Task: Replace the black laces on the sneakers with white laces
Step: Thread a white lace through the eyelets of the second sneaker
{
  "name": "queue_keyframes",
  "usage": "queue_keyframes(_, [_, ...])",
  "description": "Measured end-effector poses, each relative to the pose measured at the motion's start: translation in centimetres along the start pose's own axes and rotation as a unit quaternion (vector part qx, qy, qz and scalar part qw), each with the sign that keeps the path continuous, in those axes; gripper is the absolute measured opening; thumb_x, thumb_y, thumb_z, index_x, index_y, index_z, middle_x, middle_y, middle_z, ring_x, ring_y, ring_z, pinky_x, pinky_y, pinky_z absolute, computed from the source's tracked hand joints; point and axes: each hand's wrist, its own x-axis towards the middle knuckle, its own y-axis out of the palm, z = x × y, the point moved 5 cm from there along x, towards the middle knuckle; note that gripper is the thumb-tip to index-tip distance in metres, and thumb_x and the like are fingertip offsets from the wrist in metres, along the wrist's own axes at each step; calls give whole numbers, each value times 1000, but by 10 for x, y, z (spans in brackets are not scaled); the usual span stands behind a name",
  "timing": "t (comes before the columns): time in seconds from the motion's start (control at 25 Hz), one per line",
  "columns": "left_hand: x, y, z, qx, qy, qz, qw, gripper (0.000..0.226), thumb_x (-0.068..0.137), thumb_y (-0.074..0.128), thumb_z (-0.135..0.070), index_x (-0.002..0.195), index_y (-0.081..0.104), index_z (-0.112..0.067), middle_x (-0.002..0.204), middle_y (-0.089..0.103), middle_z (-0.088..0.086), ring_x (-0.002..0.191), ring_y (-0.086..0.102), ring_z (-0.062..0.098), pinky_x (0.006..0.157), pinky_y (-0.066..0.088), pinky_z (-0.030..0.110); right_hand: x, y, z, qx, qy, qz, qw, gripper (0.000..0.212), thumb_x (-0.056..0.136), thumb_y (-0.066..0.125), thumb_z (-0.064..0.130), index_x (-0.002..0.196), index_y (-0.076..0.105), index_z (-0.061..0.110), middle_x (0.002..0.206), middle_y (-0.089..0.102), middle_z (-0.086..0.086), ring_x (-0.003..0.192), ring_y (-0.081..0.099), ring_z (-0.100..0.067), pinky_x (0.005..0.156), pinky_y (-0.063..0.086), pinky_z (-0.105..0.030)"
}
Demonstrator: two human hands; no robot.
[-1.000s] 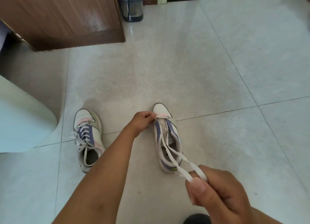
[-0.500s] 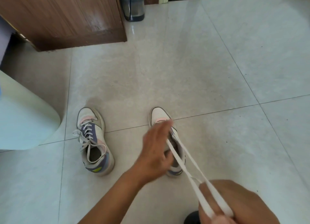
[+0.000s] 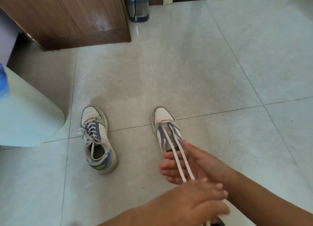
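**Evening the lace ends on the right shoe**

Right shoe point(image 3: 166, 132) sits mid-floor, white lace point(image 3: 179, 156) through the toe eyelets only, both ends drawn taut. Right hand point(image 3: 189, 164) lies flat-fingered under them; left hand point(image 3: 199, 198) curls around them, though blur hides the exact grip. Next, I judge: cross and thread upward. Left shoe point(image 3: 97, 139) looks laced. Bare floor point(image 3: 203, 73) all around.
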Motion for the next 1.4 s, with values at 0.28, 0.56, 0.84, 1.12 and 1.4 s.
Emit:
queue_keyframes(0.28, [-7,-76,146,8,-398,-258,880,7,91,58,-19,84,58,-18,90,65,3,84,62,18,74,49,20,-1,-13,3,-63,-55,-83,993,23,100,39,18,88,54,6,54,38,-2,43,30,-10,38,28,-19])
queue_keyframes(0.56, [10,-18,196,-20,-490,-231,840,25,87,63,-35,84,64,-10,81,64,-1,79,59,16,69,42,25,8,-37,-3,-384,-63,-237,890,22,99,41,33,97,52,13,65,47,1,49,37,-9,46,30,-20])
queue_keyframes(0.84, [18,-16,199,34,-471,-215,855,19,93,55,-30,89,62,-13,86,62,-3,79,55,14,68,39,26,40,-63,-9,-543,-75,-280,788,36,96,46,39,121,30,20,66,49,4,59,50,-13,55,38,-27])
queue_keyframes(1.12, [24,-17,204,-157,-379,-154,899,16,96,47,-6,82,53,-12,77,48,-3,65,43,5,60,35,13,52,-70,-9,-617,-40,-258,743,21,96,41,17,115,36,12,82,56,-7,70,53,-24,60,38,-32])
queue_keyframes(1.4, [-1,-25,223,-100,-366,-40,924,24,93,53,-6,74,53,-21,75,48,0,70,41,13,70,36,25,54,-75,-3,-655,-33,-249,712,19,94,39,15,112,35,14,75,50,0,72,51,-26,56,33,-32])
